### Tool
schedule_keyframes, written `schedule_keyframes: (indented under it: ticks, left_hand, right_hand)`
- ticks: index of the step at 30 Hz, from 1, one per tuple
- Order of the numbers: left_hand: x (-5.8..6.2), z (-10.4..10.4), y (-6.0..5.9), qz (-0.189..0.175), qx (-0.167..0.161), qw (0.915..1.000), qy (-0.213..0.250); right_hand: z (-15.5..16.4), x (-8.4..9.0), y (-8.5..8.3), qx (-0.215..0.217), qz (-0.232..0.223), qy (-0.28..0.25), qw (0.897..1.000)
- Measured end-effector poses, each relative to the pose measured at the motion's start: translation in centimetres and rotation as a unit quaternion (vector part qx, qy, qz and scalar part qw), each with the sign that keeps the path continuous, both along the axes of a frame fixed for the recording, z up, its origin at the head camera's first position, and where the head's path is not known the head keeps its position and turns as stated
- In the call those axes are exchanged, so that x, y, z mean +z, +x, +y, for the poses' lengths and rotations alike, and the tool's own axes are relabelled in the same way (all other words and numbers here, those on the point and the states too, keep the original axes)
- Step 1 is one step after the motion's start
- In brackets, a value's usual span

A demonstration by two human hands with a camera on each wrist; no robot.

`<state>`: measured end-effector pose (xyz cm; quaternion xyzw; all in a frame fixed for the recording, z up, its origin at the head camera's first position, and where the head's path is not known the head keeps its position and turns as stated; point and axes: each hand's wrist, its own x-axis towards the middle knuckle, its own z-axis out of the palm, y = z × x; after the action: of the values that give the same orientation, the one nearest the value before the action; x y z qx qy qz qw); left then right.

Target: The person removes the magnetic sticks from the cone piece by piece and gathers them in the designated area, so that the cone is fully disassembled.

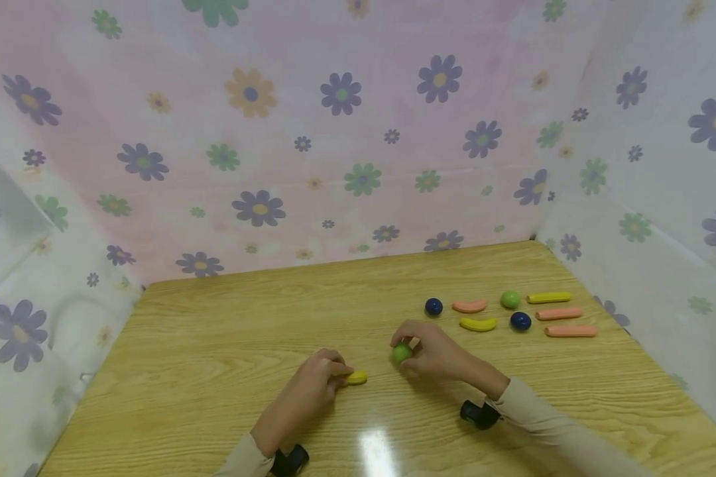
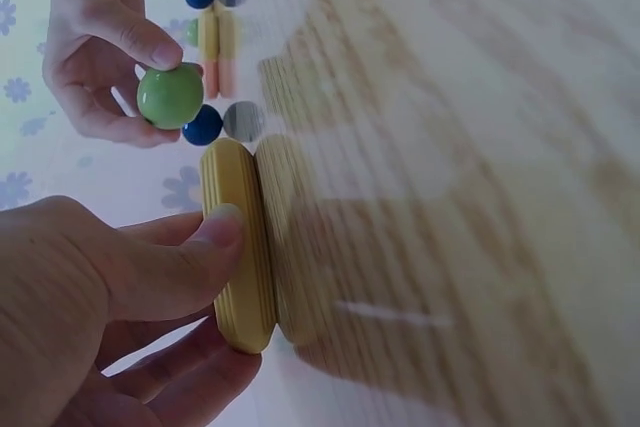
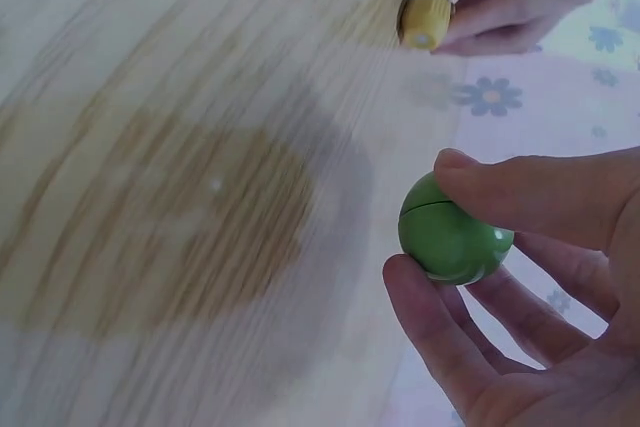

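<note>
Near the table's middle, my left hand (image 1: pixel 316 387) pinches a short yellow ridged piece (image 2: pixel 240 257) between thumb and fingers. The piece lies lengthwise right at the wooden surface, its reflection beside it in the left wrist view. To its right, my right hand (image 1: pixel 440 352) grips a glossy green ball (image 3: pixel 450 232) with thumb and fingertips. A thin dark line runs across the ball in the right wrist view. In the head view the ball (image 1: pixel 402 353) is partly covered by fingers, and the hands are a short distance apart.
Right of my hands on the wooden table (image 1: pixel 244 318) lie two dark blue balls (image 1: pixel 433 306), another green ball (image 1: pixel 510 299), a curved pink piece (image 1: pixel 469 306), a curved yellow piece (image 1: pixel 478 324), a yellow stick (image 1: pixel 549 297) and two pink sticks (image 1: pixel 571 330). Flowered cloth (image 1: pixel 298 179) encloses the table's back and sides.
</note>
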<state>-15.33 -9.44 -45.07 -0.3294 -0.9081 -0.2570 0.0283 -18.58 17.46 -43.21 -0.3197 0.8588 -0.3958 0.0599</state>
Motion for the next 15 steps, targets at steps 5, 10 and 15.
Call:
schedule_keyframes:
  ticks: [5,10,15]
  left_hand:
    - [0.1,0.0,0.0,0.003,-0.003,0.9999,0.01]
    - [0.3,0.0,0.1,0.007,0.0,0.9999,0.012]
    - [0.1,0.0,0.2,0.003,0.004,1.0,0.008]
  right_hand:
    - [1.2,0.2,-0.1,-0.017,0.016,0.001,1.0]
    - [2.3,0.2,-0.3,-0.027,0.023,-0.006,0.999]
    - [3.3,0.2,-0.5,-0.044,0.018,-0.003,0.999]
